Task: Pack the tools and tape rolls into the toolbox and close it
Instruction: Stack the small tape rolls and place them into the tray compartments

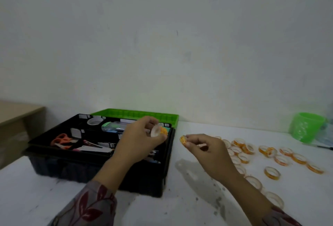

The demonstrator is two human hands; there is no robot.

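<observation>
Stacked tape rolls [158, 130] are clamped in the fingers of the left hand [138, 139] above the open toolbox [100, 171]. A single roll [183, 139] is pinched by the fingers of the right hand [207, 149] just beside the box

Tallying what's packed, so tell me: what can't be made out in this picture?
Head view only:
- Base of the toolbox: hidden under the black tray.
- Tray's right end: covered by the left hand.
- Count of tape rolls: some lie behind the right hand and forearm.
- Tray labels: too small, blurred.
- Objects beside the green cup: cut off by the right edge.
</observation>
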